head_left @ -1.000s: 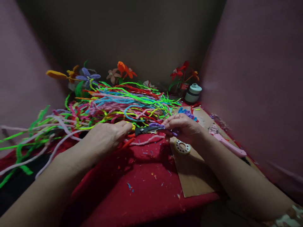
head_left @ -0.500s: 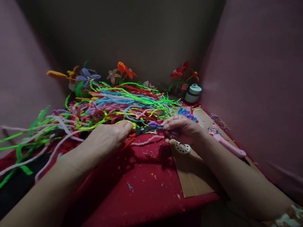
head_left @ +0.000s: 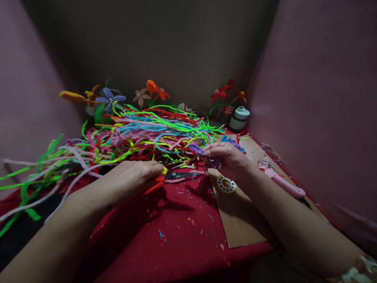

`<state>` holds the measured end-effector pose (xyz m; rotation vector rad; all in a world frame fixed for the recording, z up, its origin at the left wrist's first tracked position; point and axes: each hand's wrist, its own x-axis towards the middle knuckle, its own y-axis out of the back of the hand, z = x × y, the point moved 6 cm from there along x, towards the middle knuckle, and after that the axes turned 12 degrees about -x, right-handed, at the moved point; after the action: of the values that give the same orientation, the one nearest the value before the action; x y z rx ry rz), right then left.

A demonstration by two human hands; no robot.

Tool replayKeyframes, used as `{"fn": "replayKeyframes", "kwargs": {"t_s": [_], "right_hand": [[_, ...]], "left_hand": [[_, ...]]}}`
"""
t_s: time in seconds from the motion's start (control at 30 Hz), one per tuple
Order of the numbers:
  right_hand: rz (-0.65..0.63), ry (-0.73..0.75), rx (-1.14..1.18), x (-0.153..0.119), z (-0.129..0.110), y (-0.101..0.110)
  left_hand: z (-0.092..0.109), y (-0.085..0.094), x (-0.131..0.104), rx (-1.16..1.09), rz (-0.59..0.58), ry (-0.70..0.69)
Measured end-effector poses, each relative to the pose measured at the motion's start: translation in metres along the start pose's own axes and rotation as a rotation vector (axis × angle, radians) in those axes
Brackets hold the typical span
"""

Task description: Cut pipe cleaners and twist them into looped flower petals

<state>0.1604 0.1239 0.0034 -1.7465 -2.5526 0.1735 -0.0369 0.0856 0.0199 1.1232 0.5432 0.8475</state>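
The left hand (head_left: pixel 141 173), on the near side of the stem pile (head_left: pixel 147 126), has its grip closed around the handles of the scissors (head_left: pixel 176 175). These have just dropped away from the purple loop (head_left: pixel 196 148), so cutting seems paused. Scrap-strewn bench (head_left: pixel 176 243) runs from them to its near edge. The right hand's (head_left: pixel 225 155) grip is pinched on the loop, over the card's (head_left: pixel 244 224) far left corner; the wall (head_left: pixel 318 78) bounds the right.
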Motion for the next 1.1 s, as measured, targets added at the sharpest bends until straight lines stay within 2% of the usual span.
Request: {"fn": "replayKeyframes", "kwargs": {"t_s": [0.1,0.33,0.5,0.57,0.67,0.77,0.97,1.1], "right_hand": [[0.007,0.019,-0.029,0.001,0.002,0.001],[0.015,-0.014,-0.055,-0.004,0.005,-0.006],[0.023,-0.027,-0.064,-0.008,0.008,-0.015],[-0.004,0.006,-0.092,-0.010,0.007,-0.019],[-0.041,0.063,-0.157,-0.015,0.005,-0.026],[-0.046,0.099,-0.252,-0.020,0.003,-0.031],[0.031,0.212,-0.382,-0.027,-0.006,-0.037],[0.134,0.289,-0.461,-0.031,-0.011,-0.037]], "left_hand": [[0.000,-0.014,-0.002,0.065,-0.189,0.004],[-0.001,-0.016,-0.001,-0.077,-0.183,0.095],[0.019,-0.004,0.005,-0.280,-0.048,0.112],[0.029,-0.002,0.008,-0.576,0.053,0.151],[0.040,-0.010,0.011,-1.090,0.186,0.256],[0.046,-0.019,0.014,-1.359,0.291,0.271],[0.044,-0.022,0.014,-1.483,0.432,0.306],[0.045,-0.026,0.014,-1.445,0.411,0.378]]}}
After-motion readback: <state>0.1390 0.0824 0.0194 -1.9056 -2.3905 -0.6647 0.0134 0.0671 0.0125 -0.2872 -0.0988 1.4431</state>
